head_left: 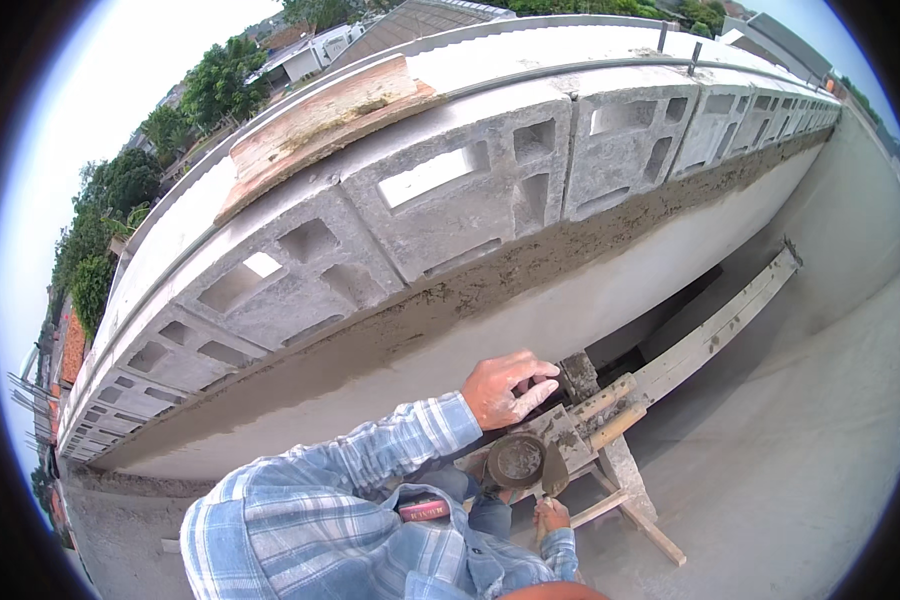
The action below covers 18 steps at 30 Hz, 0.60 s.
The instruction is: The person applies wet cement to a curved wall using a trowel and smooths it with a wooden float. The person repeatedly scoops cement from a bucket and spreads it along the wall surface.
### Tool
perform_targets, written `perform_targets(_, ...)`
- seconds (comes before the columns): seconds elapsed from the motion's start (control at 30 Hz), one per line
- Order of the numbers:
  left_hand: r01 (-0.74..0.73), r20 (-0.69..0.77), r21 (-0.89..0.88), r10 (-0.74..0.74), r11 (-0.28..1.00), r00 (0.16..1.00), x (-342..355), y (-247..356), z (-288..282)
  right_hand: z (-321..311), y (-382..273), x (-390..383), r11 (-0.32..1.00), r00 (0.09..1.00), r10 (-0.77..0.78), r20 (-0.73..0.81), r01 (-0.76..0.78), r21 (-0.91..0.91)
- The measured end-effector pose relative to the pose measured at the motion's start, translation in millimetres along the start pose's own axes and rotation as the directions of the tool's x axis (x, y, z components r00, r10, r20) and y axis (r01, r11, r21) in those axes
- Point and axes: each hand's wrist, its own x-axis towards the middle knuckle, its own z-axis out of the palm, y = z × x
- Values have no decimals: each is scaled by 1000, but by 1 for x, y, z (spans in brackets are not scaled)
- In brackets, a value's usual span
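My left hand (505, 390) is raised above a wooden plank platform, fingers loosely bent and apart, holding nothing, with whitish dust on the fingertips. Low in the view, my right hand (552, 518) grips a trowel by its handle; the mortar-smeared blade (555, 470) points up beside a small round bucket (518, 460). Mortar-spattered boards (570, 435) lie just below my left hand, with a long pale beam (700, 338) reaching away to the upper right.
A row of grey ventilation blocks (450, 180) runs along the wall top above a band of damp render (440, 305). A wooden plank (320, 120) lies along the top. A dark gap (660, 320) beside the beam and a sloping grey surface (790, 420) are at right.
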Motion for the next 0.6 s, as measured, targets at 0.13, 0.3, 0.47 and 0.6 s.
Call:
perform_targets(0.13, -401, -352, 339, 510, 851, 785, 65, 104, -119, -15, -8, -35, 986, 1000, 20, -19, -17, 165)
perform_targets(0.3, 24, -456, 820, 627, 572, 632, 89, 135, -257, -35, -17, -49, 988, 998, -46, -51, 53, 148)
perform_targets(0.47, 288, -472, 839, 354, 461, 808, 99, 98, -296, -41, -47, -59, 989, 997, -73, -33, 77, 125)
perform_targets(0.6, 242, -464, 834, 393, 497, 794, 93, 105, -289, -43, -73, -62, 987, 988, -153, -30, 154, 43)
